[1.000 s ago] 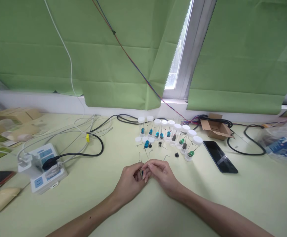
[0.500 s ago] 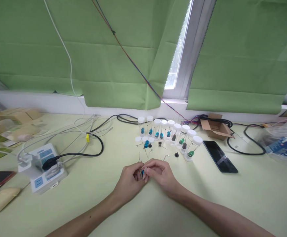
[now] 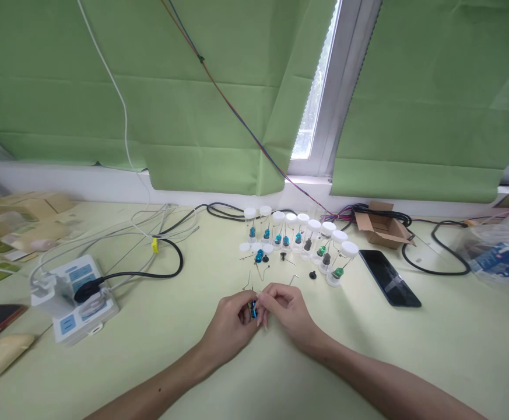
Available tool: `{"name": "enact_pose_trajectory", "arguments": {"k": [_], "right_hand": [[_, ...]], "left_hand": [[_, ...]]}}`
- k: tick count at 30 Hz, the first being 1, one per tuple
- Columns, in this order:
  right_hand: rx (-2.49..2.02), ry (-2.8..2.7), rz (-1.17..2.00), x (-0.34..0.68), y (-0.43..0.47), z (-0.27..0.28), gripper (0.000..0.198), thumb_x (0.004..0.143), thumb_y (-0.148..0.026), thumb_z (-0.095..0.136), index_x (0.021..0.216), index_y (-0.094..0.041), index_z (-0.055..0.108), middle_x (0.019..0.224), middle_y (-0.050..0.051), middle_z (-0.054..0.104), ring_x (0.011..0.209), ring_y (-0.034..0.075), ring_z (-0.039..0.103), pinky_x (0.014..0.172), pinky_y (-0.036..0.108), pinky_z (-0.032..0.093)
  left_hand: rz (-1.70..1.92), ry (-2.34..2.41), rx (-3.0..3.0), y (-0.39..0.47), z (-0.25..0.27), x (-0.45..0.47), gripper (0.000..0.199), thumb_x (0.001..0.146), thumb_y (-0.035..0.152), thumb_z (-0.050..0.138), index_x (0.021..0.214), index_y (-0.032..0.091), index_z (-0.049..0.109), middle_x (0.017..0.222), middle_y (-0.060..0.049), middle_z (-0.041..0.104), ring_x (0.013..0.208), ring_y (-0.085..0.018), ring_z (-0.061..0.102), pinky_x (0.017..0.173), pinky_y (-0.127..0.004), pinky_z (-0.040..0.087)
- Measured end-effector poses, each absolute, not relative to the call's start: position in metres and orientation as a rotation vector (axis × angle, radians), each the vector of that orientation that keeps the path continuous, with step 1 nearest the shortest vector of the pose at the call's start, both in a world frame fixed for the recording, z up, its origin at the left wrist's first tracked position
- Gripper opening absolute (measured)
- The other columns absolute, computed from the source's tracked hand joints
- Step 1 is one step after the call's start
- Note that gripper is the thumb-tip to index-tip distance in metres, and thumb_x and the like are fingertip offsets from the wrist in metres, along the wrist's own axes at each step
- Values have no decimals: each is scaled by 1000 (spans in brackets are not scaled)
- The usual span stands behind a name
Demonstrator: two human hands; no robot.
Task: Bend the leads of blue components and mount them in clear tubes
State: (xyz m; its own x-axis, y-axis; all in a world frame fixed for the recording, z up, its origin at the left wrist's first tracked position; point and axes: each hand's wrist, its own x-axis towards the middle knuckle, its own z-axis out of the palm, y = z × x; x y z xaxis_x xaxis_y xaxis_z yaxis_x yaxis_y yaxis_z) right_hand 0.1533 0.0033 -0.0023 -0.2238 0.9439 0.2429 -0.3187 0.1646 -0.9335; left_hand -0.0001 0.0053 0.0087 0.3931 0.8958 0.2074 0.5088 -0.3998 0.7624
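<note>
Near the middle of the table my two hands meet at the fingertips. Curled fingers of my left hand (image 3: pixel 232 318) grip a small shiny blue metal part (image 3: pixel 254 310), much of it hidden behind the fingers. My right hand (image 3: pixel 287 309) is closed in a pinch beside the blue part; what lies between its fingertips is too small to make out. Just beyond the hands lie thin bent wires (image 3: pixel 261 273), a small hex key (image 3: pixel 295 278), a loose blue part (image 3: pixel 259 256) and a small black knob-like piece (image 3: pixel 312 275).
A row of clear white-capped tubes (image 3: pixel 298 233) holding blue, grey and green parts stands behind. To the right are a phone (image 3: pixel 389 278) and an open cardboard box (image 3: pixel 382 226). On the left, a power strip (image 3: pixel 85 297) trails a black cable (image 3: pixel 149 274).
My fingers have shifted slightly, and more of the blue part shows between my hands. The things on the table have not moved.
</note>
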Motion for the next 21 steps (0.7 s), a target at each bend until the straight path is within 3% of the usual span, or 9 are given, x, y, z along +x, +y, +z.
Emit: {"name": "enact_pose_trajectory", "arguments": {"k": [11, 17, 21], "right_hand": [[-640, -1206, 1440, 152, 5, -4, 26, 88, -37, 61, 74, -15, 60, 63, 1, 62, 51, 13, 60, 47, 26, 49], [-593, -1214, 1445, 152, 6, -4, 22, 86, -38, 63, 96, -19, 60, 72, 1, 62, 57, 14, 60, 51, 29, 52], [-590, -1233, 1440, 152, 5, -1, 22, 85, -39, 63, 96, -20, 61, 74, 1, 62, 59, 14, 61, 52, 28, 53]], "left_hand": [[812, 1199, 2024, 6, 8, 0, 11, 75, 14, 52, 66, 18, 56, 57, 5, 50, 52, -9, 40, 49, -19, 32], [827, 1187, 1991, 7, 8, 0, 11, 75, 16, 53, 64, 18, 53, 56, 5, 47, 52, -9, 38, 49, -19, 31], [845, 1177, 1969, 6, 10, 2, 13, 75, 17, 52, 63, 18, 53, 56, 5, 47, 52, -9, 37, 49, -20, 30]]}}
